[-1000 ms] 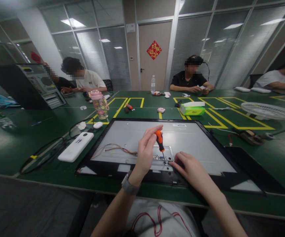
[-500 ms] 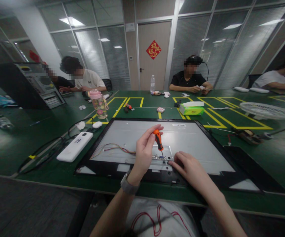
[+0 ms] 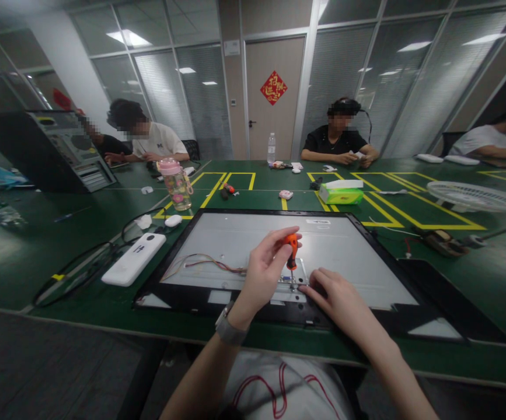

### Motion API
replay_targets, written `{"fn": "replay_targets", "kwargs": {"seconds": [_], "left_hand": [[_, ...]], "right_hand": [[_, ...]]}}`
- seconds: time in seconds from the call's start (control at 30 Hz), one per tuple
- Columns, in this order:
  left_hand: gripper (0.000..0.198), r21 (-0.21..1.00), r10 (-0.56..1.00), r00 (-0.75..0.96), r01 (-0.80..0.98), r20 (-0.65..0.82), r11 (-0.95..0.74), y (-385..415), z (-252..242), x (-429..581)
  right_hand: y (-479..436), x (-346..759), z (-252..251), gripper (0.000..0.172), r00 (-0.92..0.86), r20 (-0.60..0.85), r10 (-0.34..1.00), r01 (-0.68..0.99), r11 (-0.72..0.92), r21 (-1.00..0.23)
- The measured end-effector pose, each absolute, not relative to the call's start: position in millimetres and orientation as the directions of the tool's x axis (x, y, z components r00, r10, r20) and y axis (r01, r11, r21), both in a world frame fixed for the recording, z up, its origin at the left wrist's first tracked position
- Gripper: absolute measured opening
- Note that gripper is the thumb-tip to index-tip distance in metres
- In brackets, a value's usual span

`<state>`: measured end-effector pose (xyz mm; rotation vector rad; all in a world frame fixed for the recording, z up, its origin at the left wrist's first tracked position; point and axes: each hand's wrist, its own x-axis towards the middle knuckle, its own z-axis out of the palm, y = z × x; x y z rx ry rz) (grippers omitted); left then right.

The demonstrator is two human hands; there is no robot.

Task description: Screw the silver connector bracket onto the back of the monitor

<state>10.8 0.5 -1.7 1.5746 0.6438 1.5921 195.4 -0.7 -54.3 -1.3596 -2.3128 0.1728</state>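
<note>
A flat display panel with a grey metal back and black frame lies face down on the table before me. My left hand, closed on an orange and black screwdriver, holds it almost upright. The shaft points down at a small circuit board near the panel's lower edge, and its tip seems to touch there. Beside the tip my right hand rests on the panel with curled fingers; its fingertips meet a small dark spot I cannot make out. Thin coloured wires run left from the board.
Left of the panel lie a white power bank and black cable; a pink-lidded bottle stands behind. A tissue pack, racket-shaped white object and black slab are at right. Several people sit across the table.
My left hand and the screwdriver have shifted slightly right and down. The screwdriver is now more upright. My right hand has stayed where it was.
</note>
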Motion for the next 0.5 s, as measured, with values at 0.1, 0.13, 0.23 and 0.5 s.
{"fn": "replay_targets", "kwargs": {"seconds": [0.1, 0.13, 0.23, 0.5], "left_hand": [[0.022, 0.779, 0.783, 0.015, -0.116, 0.622, -0.617, 1.1, -2.0, 11.6], [0.022, 0.774, 0.778, 0.0, -0.096, 0.629, -0.626, 1.1, -1.9, 11.6], [0.028, 0.801, 0.805, 0.017, -0.108, 0.593, -0.588, 0.0, -0.8, 10.9], [0.026, 0.815, 0.837, 0.055, -0.27, 0.545, -0.513, -0.3, 0.6, 12.7]], "right_hand": [[-0.3, 195.3, -55.6, 0.022, -0.412, 0.312, 0.856, 0.801, 0.503, -0.324], [-0.2, 195.2, -55.8, 0.022, -0.413, 0.306, 0.858, 0.803, 0.502, -0.322], [-0.4, 195.0, -55.0, 0.022, -0.413, 0.292, 0.863, 0.808, 0.495, -0.32], [-1.1, 193.9, -51.8, 0.022, -0.411, 0.273, 0.87, 0.812, 0.485, -0.325]]}}
